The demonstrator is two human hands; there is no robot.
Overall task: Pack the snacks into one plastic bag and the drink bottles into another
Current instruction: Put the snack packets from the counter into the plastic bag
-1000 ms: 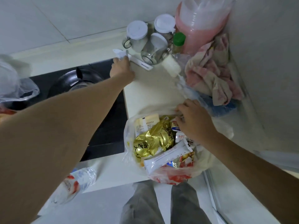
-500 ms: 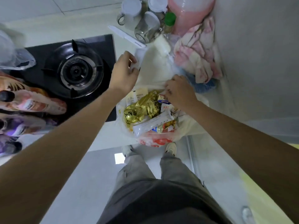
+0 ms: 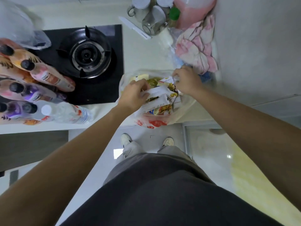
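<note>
Back from the knife, my left hand (image 3: 133,93) pinches a light white packet (image 3: 157,91) over the counter's snack bag (image 3: 154,123) (thin, slippery), whose rim my right hand (image 3: 187,82) grips.

The cluster of orange, pink and purple drink bottles (image 3: 24,82) is cut off by the left edge. The large pink translucent jug (image 3: 193,12) runs off the top. The left hand (image 3: 133,95) hides part of the snack packets in the clear plastic bag (image 3: 123,82).

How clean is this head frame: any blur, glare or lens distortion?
Head view: strong wide-angle bend, the drink bottles splay outward at the left edge; the right hand and snack bag are slightly soft; glare spots on the glossy floor; light is even, shadows faint.
</note>
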